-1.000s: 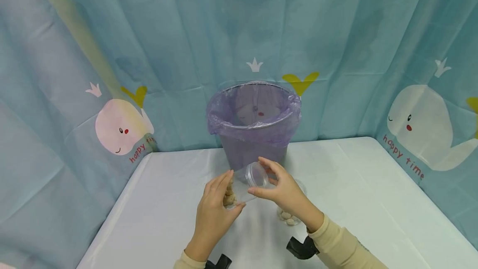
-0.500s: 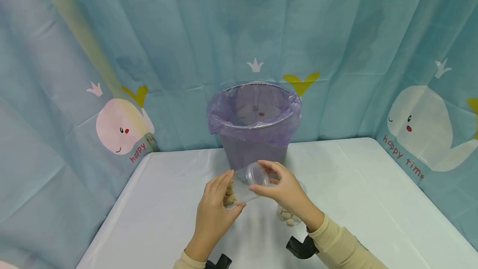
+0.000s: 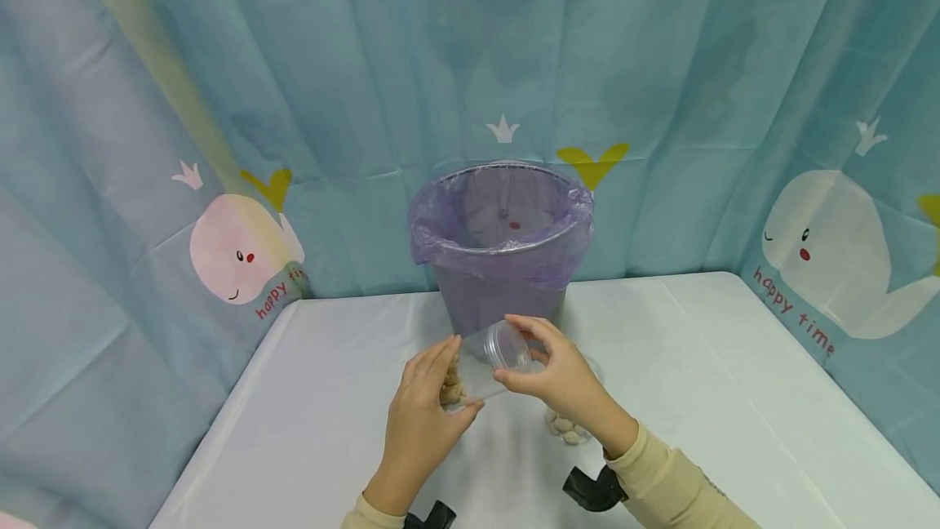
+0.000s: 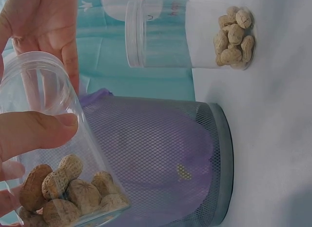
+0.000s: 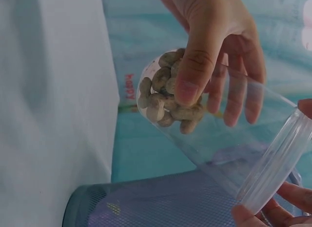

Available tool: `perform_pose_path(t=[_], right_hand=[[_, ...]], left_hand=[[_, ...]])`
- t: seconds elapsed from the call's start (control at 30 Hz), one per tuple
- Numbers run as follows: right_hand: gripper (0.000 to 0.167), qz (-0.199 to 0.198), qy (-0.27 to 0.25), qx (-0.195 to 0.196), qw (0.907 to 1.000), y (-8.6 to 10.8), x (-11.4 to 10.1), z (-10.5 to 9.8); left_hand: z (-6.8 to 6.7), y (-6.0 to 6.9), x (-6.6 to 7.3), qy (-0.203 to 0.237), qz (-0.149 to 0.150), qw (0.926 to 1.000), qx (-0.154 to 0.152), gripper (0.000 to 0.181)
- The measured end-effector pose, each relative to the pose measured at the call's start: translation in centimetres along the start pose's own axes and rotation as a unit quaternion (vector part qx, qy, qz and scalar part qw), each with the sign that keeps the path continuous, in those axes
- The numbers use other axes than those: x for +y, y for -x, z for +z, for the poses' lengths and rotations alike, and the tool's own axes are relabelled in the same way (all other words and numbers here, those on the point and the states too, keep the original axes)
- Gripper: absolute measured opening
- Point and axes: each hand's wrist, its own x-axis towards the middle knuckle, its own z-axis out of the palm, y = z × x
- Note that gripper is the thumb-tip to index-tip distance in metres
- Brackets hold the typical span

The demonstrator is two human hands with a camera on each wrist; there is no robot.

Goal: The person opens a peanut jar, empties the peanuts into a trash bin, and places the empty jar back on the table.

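Observation:
A clear jar (image 3: 476,371) with peanuts at its bottom is held tilted in the air above the white table. My left hand (image 3: 422,419) grips its lower end, thumb on the near side, as the right wrist view also shows. My right hand (image 3: 561,378) pinches the jar's clear lid (image 3: 507,347) by the rim; in the right wrist view the lid (image 5: 273,161) sits at the jar's mouth. Whether it is loose, I cannot tell. A second clear jar (image 4: 165,34) with peanuts (image 4: 235,36) stands on the table, partly hidden behind my right hand in the head view.
Behind the hands, a mesh bin (image 3: 503,292) lined with a purple bag (image 3: 433,223) stands at the table's back edge. A blue printed curtain (image 3: 367,104) hangs around the white table (image 3: 316,398). Black wrist mounts (image 3: 595,488) show below both hands.
My right hand's fingers have shifted slightly around the lid, the upper fingertips a little lower and the thumb slightly to the right. The left hand and jar look almost the same.

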Motion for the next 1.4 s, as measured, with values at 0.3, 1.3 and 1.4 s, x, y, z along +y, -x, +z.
perform_pose_path(t=[0.3,1.3,1.4], right_hand=[[0.08,0.028,0.0,0.013,0.9995,-0.06,-0.17,-0.11],[0.074,0.032,0.0,0.016,0.9993,0.06,-0.29,0.01],[0.073,0.025,-0.002,0.014,0.9996,0.09,-0.26,0.0]], left_hand=[[0.03,0.02,-0.05,-0.003,0.004,1.0,0.004,0.097],[-0.1,0.0,-0.04,-0.002,0.004,1.0,0.008,0.097],[-0.1,-0.03,-0.07,0.0,0.006,0.9999,0.008,0.097]])
